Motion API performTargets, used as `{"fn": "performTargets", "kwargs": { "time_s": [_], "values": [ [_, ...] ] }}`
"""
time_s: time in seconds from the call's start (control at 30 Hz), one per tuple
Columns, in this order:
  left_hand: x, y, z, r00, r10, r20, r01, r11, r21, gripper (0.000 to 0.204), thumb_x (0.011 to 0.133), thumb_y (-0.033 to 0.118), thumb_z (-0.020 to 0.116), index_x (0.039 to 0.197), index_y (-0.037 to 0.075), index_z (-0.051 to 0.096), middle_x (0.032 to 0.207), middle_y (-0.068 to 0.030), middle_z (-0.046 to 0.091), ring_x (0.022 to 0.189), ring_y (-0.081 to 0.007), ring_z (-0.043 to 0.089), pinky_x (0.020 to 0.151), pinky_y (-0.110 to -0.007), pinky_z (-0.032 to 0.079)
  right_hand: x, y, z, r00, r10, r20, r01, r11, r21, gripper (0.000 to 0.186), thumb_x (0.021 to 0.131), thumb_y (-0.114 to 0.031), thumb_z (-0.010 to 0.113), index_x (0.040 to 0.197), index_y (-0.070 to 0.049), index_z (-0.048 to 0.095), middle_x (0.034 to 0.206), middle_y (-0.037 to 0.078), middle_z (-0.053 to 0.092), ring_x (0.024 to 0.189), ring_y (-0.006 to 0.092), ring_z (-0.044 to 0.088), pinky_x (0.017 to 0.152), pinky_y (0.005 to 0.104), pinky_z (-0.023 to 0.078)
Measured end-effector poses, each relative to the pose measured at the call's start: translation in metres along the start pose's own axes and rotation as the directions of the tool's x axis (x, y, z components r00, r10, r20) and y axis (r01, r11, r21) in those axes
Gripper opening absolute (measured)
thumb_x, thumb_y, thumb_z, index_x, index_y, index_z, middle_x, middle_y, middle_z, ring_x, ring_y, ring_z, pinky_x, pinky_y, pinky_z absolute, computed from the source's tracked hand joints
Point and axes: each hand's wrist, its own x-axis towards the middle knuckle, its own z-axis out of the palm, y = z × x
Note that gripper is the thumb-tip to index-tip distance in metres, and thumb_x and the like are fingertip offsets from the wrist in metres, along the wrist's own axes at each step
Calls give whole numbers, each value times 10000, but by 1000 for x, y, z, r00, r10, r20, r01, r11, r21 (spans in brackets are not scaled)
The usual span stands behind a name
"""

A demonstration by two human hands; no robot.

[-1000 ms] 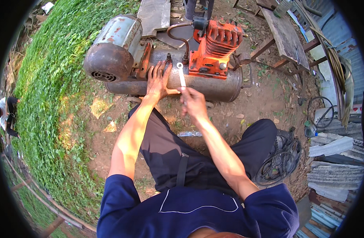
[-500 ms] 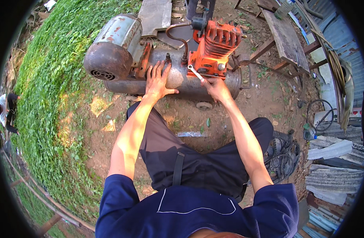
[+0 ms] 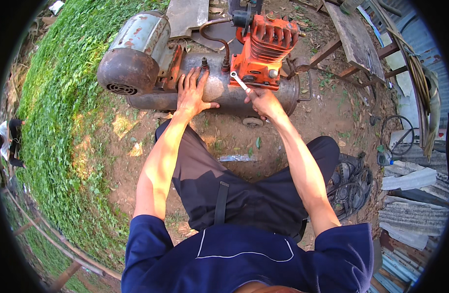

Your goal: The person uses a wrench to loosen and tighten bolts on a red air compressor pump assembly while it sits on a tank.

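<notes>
In front of me lies an air compressor with a rusty grey cylindrical tank [image 3: 217, 94]. On its right part sits an orange finned pump head [image 3: 264, 51]; at the left is a worn grey motor [image 3: 135, 56]. My left hand [image 3: 191, 96] rests on the tank with fingers spread, just below a small valve fitting [image 3: 204, 63]. My right hand [image 3: 264, 104] grips a ring wrench [image 3: 240, 82]. The wrench's ring end is at the lower left corner of the pump's base; whether it encloses a bolt there I cannot tell.
Green ground plants [image 3: 63, 122] spread on the left, with another person [image 3: 10, 141] at the far edge. To the right stand a wooden bench [image 3: 354, 41], black coiled belts [image 3: 349, 190] and corrugated sheets [image 3: 412, 215]. A copper-coloured pipe [image 3: 208, 30] curves beside the pump.
My right hand and the wrench handle have swung slightly left and down, toward me. The view has shifted a little; my left hand stays on the tank.
</notes>
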Motion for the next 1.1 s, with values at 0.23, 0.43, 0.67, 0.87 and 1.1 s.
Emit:
{"fn": "performTargets", "kwargs": {
  "time_s": [0.23,0.43,0.67,0.87,1.1],
  "values": [
    [-2,-2,0,999,15,-29,-16,1000,-19,1276,506,719,789,1518,165,244,1538,-163,259,1448,-331,187,1179,-522,117,-15,-3,38,991,134,24,-133,920,368,407,1032,-370,448,865,-24,585,552,-18,393,365,91,330,339,300,296],
    [-1,-3,5,996,32,-83,-34,999,-20,1271,502,729,782,1513,162,259,1529,-163,276,1444,-332,196,1174,-526,120,-15,-12,58,964,238,121,-262,749,608,378,1043,-377,415,910,-43,534,562,-19,388,414,87,336,385,294,324],
    [-3,-5,2,1000,18,-2,-18,1000,-3,1289,517,731,780,1525,150,225,1549,-165,240,1463,-325,155,1181,-530,88,-16,-2,53,956,18,292,-218,712,668,396,1048,-399,381,905,-50,505,537,-13,359,424,126,353,429,292,364],
    [-1,-3,-3,995,5,103,-11,998,65,1303,541,720,777,1538,133,177,1579,-161,181,1480,-313,113,1185,-531,59,-7,23,66,928,-135,347,-256,447,857,416,1039,-464,373,812,-120,430,499,-31,280,394,115,299,378,281,302],
    [-3,-4,-1,995,26,99,-34,996,78,1288,567,734,745,1535,96,183,1580,-172,178,1478,-313,120,1178,-538,55,-16,10,68,972,-1,234,-198,533,823,397,1032,-450,413,802,-127,433,494,-46,288,372,88,283,347,268,269]
  ]
}}
